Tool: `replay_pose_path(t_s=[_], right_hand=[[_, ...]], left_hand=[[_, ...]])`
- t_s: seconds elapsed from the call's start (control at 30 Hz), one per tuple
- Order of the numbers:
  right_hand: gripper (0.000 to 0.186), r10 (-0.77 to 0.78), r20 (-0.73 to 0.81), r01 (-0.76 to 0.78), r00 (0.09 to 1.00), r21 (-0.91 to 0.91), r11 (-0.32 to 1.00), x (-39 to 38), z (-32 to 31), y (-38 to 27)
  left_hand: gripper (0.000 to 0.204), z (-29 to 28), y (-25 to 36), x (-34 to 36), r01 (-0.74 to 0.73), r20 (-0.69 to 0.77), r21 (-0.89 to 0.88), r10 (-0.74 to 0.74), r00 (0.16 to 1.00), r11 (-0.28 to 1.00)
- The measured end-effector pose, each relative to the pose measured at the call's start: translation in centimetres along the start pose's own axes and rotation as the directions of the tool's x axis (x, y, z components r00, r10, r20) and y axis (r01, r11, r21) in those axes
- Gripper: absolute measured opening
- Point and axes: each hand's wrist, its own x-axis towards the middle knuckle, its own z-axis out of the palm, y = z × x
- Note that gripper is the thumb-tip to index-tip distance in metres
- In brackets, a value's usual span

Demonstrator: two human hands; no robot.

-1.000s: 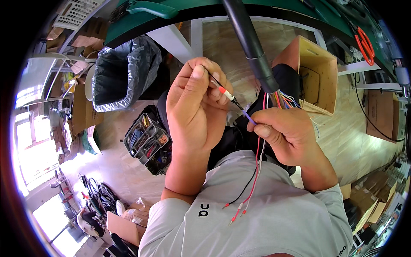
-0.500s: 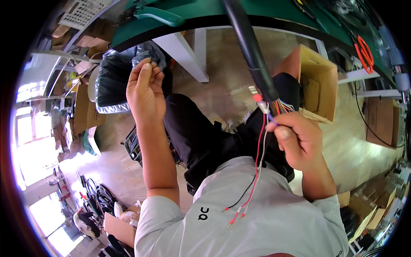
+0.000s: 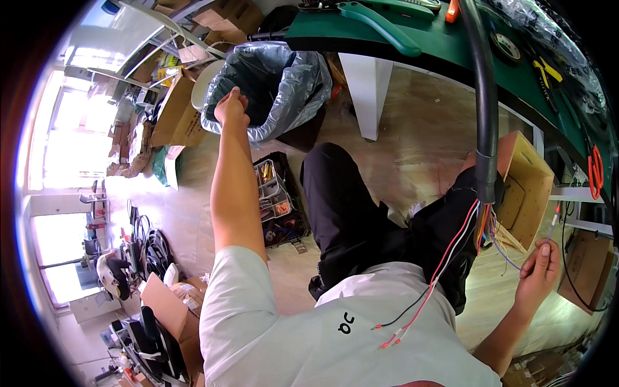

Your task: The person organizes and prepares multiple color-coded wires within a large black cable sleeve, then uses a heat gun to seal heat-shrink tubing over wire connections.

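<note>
My left hand [image 3: 232, 108] reaches over the near rim of a bin lined with a grey plastic bag [image 3: 300, 84]. Its fingers are closed, and whatever they may hold is hidden. Low on the right, my right hand [image 3: 540, 264] pinches a thin purple wire [image 3: 506, 257], whose end with a white and red tip sticks up past the fingers. That wire comes out of a thick black cable [image 3: 487, 109] hanging over the bench edge. Red, white and black wires [image 3: 445, 261] with red-tipped ends trail from the same cable across my shirt.
On the green bench [image 3: 445, 51] lie green-handled pliers [image 3: 380, 26], a tape roll [image 3: 505, 46] and red-handled scissors [image 3: 594, 173]. Under it stands a wooden box [image 3: 529, 193]. A parts tray [image 3: 274, 190] sits on the floor beside my leg. Cardboard boxes [image 3: 177, 113] stand left of the bin.
My left hand has moved to the bin's near rim. My right hand has swung right and down, drawing the purple wire away from the cable. The view has shifted left.
</note>
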Motion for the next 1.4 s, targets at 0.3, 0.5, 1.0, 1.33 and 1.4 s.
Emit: replay_pose_path(t_s=[0.3, 0.5, 1.0, 1.33, 1.4], right_hand=[[0.024, 0.108, -0.131, -0.094, 0.986, 0.106, 0.99, -0.7, -1.9, 1.5], [0.019, 0.247, -0.314, -0.113, 0.917, 0.39, 0.914, 1.4, -2.7, 3.8], [0.029, 0.28, -0.296, -0.397, 0.913, -0.8, 0.45, -1.0, -2.9, 10.6], [0.007, -0.089, -0.217, 0.004, 0.972, -0.362, 0.932, -2.2, -2.3, 10.5], [0.007, -0.101, -0.237, 0.014, 0.966, -0.34, 0.94, -2.1, -2.3, 10.8]], left_hand=[[0.035, 1.1, -3.5, 3.6, 0.103, 0.16, 0.074, -0.114, 0.981, 0.992], [0.039, 1.8, 0.0, -10.8, 0.03, 0.746, 0.017, -0.033, 0.665, 0.999], [0.083, 6.9, -8.0, -45.4, 0.166, 0.935, 0.286, -0.238, -0.262, 0.944], [0.037, 7.1, -7.3, -44.5, -0.072, 0.877, 0.415, -0.42, -0.232, 0.907], [0.032, 7.0, -7.3, -44.6, -0.149, 0.893, 0.379, -0.403, -0.199, 0.913]])
